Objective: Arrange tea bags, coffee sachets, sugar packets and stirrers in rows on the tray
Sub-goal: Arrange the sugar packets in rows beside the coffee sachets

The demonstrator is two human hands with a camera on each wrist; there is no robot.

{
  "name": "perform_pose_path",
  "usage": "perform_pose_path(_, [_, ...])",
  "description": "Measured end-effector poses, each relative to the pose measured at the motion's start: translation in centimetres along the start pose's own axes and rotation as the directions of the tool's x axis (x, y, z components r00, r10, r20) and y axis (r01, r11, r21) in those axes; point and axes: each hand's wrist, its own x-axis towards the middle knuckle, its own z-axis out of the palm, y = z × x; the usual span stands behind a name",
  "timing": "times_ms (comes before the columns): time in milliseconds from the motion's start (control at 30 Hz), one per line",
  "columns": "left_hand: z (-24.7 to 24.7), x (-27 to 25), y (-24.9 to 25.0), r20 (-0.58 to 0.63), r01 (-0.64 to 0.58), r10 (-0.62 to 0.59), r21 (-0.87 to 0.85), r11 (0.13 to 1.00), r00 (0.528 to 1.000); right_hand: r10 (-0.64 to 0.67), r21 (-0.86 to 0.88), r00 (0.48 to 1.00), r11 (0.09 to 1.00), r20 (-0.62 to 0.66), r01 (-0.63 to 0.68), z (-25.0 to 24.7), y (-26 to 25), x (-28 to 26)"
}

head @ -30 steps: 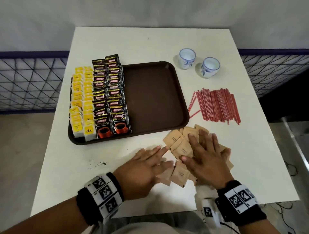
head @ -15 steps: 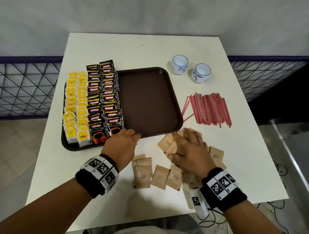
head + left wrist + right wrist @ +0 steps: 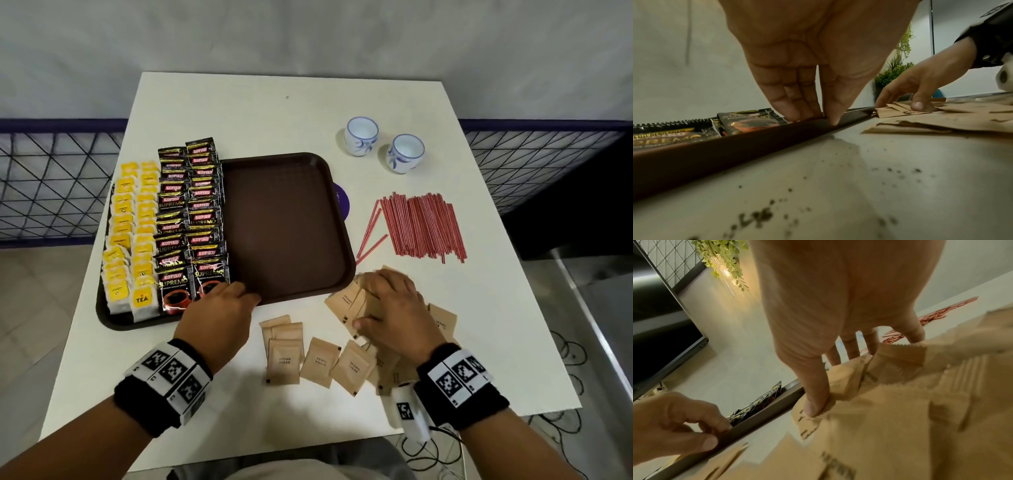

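Observation:
A brown tray (image 3: 291, 222) holds two rows of yellow tea bags (image 3: 130, 240) and two rows of black coffee sachets (image 3: 191, 219) along its left half; its right half is bare. My left hand (image 3: 251, 298) pinches the tray's near rim (image 3: 694, 155), fingers inside, thumb outside. Brown sugar packets (image 3: 284, 356) lie in a loose row on the table in front of the tray. My right hand (image 3: 387, 305) rests on a heap of more sugar packets (image 3: 346, 301), its thumb (image 3: 813, 408) and fingertips pressing down. Red stirrers (image 3: 421, 228) lie right of the tray.
Two blue-and-white cups (image 3: 361, 136) (image 3: 405, 152) stand behind the stirrers. A purple disc (image 3: 342, 202) peeks out from under the tray's right rim. Dark crumbs (image 3: 756, 217) dot the white table in front of the tray. Wire-mesh railings flank the table.
My left hand left the sugar packets and went up and left to grip the tray's near rim, uncovering a row of packets. The right hand has stayed on the heap.

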Motion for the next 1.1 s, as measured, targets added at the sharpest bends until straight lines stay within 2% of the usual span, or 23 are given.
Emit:
perform_pose_path(100, [0.2,-0.9,0.1,-0.027,-0.001,0.001,-0.005,1.000,1.000,0.022,0.003,0.999,1.000,0.023,-0.023,-0.4,0.1,0.2])
perform_pose_path(267, [0.5,-1.7,0.7,-0.042,0.000,-0.001,-0.020,1.000,0.999,0.046,-0.098,0.992,0.995,0.115,-0.035,-1.3,0.0,1.0])
perform_pose_path(500, [0.7,-2.4,1.3,-0.023,0.000,0.000,-0.015,1.000,1.000,0.034,-0.052,0.988,0.998,0.153,-0.026,-2.0,0.0,1.7])
perform_pose_path(867, [0.4,-2.7,1.2,-0.033,-0.020,0.020,-0.004,1.000,0.999,0.046,0.130,0.985,0.989,0.169,-0.069,-3.2,1.5,2.8])
perform_pose_path(1100, [0.2,-2.8,1.1,-0.013,-0.014,0.014,0.010,1.000,1.000,0.097,0.294,0.982,0.945,0.161,-0.141,-4.9,1.8,3.0])
